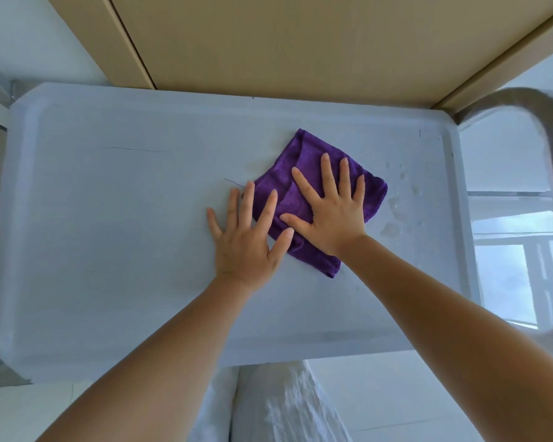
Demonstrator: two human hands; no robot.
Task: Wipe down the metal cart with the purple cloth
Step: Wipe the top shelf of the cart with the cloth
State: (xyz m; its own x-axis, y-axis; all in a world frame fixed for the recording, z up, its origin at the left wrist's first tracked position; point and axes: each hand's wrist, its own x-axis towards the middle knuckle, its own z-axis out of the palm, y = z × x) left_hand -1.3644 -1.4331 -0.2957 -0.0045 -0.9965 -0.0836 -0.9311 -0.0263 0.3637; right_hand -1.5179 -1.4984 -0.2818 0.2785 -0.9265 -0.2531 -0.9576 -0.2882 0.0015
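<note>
The metal cart [109,218] has a pale grey top tray with a raised rim that fills most of the view. A folded purple cloth [304,161] lies flat on the tray, right of centre. My right hand [329,212] presses on the cloth with straight, spread fingers. My left hand [246,237] lies flat beside it, palm on the bare tray, with its index finger and thumb overlapping the cloth's left edge. Neither hand grips anything.
Water droplets [396,205] sit on the tray just right of the cloth. The cart's curved handle [524,103] rises at the right end. A beige wall or cabinet [300,43] runs along the far side. White floor lies below.
</note>
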